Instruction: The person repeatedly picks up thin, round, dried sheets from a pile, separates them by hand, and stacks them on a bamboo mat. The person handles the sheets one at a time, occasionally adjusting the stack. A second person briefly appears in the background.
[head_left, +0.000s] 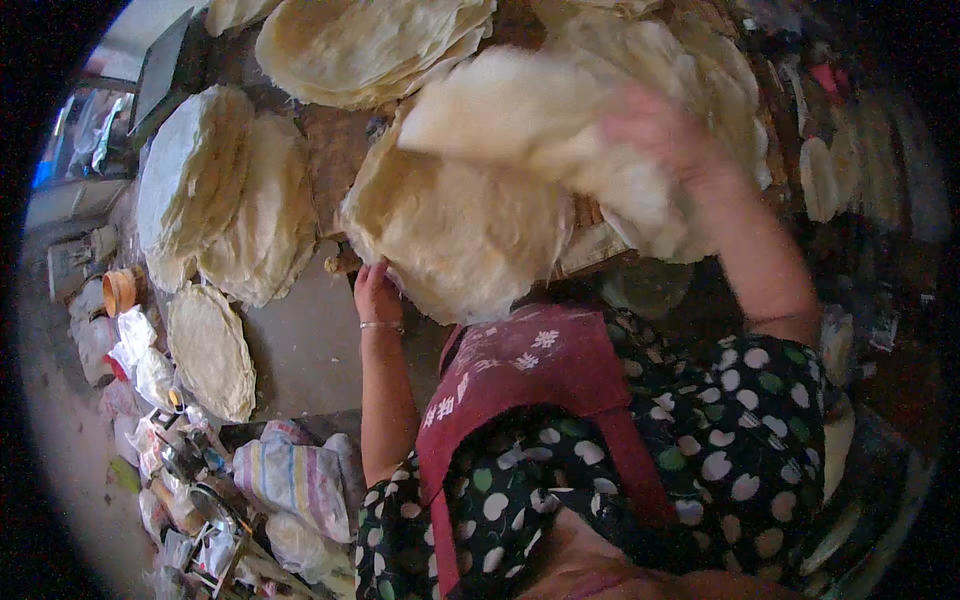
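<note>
Large thin rounds of flatbread lie in stacks before me. My left hand (377, 291), with a bracelet at the wrist, touches the lower left edge of the nearest flatbread stack (457, 232). Above the right part of that stack, my right hand (649, 127) is blurred by motion and grips a raised, drooping flatbread sheet (517, 105). Its fingers are partly hidden against the sheet. Behind it, more flatbreads (712, 67) lie piled at the upper right.
Another flatbread stack (367, 45) lies at the top. Two overlapping stacks (199, 172) and a smaller round pile (211, 351) are on the left. Beyond them are an orange-brown container (120, 292) and white plastic bags (142, 360). A striped bag (300, 472) lies at lower left.
</note>
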